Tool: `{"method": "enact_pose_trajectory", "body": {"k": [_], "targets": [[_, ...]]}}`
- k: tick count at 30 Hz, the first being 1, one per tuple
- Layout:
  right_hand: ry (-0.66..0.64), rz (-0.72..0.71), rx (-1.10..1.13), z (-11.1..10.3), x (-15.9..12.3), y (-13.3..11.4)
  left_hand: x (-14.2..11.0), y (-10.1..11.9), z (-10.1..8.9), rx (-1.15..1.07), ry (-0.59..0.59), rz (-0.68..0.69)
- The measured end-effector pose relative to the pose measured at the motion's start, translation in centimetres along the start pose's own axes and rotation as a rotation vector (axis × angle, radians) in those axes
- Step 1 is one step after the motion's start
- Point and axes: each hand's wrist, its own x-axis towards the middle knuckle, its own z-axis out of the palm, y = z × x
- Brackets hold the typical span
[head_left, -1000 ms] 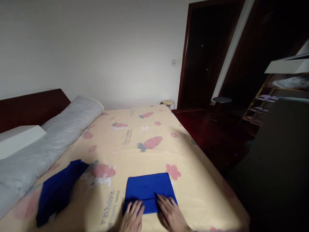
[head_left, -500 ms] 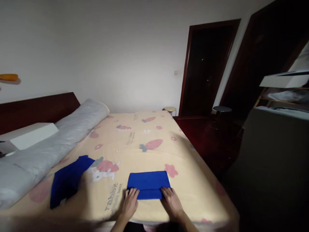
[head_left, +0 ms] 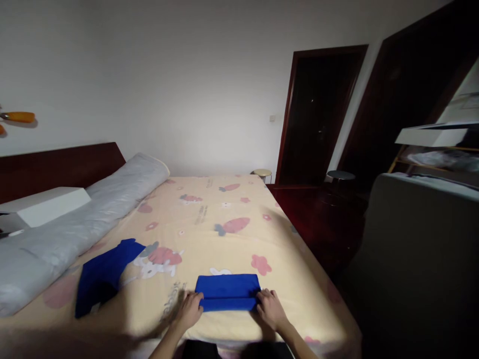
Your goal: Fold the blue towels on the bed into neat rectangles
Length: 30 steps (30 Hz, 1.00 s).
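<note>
A folded blue cloth (head_left: 227,285) lies flat on the bed in front of me, with a narrow strip turned up along its near side. At its left end, my left hand (head_left: 191,307) is closed with curled fingers on the near corner. My right hand (head_left: 272,308) grips the opposite end the same way, thumb and fingers at the fold. Further left lies a second blue cloth piece (head_left: 103,274), loosely spread, with a small white tag at its lower edge.
The bed (head_left: 209,249) has a cream sheet printed with carrots and rabbits. A grey roll (head_left: 123,194) and a white box (head_left: 54,205) lie by the headboard (head_left: 63,167). Stools (head_left: 340,175) stand beyond the bed; a dark grey panel (head_left: 419,249) rises at the right.
The cloth's far edge has come nearer, so it looks shallower. Both hands have shifted outward to its ends, from fingers on top to gripping. The view has tilted slightly.
</note>
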Motion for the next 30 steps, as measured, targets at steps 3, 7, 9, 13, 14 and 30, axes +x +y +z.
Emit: {"method": "enact_pose_trajectory", "body": {"k": [3,7,9,13,14,30], "targets": [[0.022,0.069,-0.025,0.6,0.6,-0.5,0.8,1.0,0.7,0.033,0.006,-0.051],[0.035,0.021,0.024,2.6,1.5,-3.8,1.7,4.9,3.2,0.049,0.048,0.051],[-0.04,-0.076,0.091,3.6,2.0,-5.8,1.9,6.8,4.7,0.048,0.106,0.189],[-0.112,-0.081,0.132,4.6,2.0,-5.8,1.5,5.9,5.6,0.093,0.216,0.263],[-0.095,-0.059,0.121,4.5,1.6,-4.8,1.2,4.6,5.3,0.105,0.216,0.25],[-0.11,0.056,0.127,3.7,4.1,-5.2,3.8,5.0,5.8,0.051,0.118,0.13]]}}
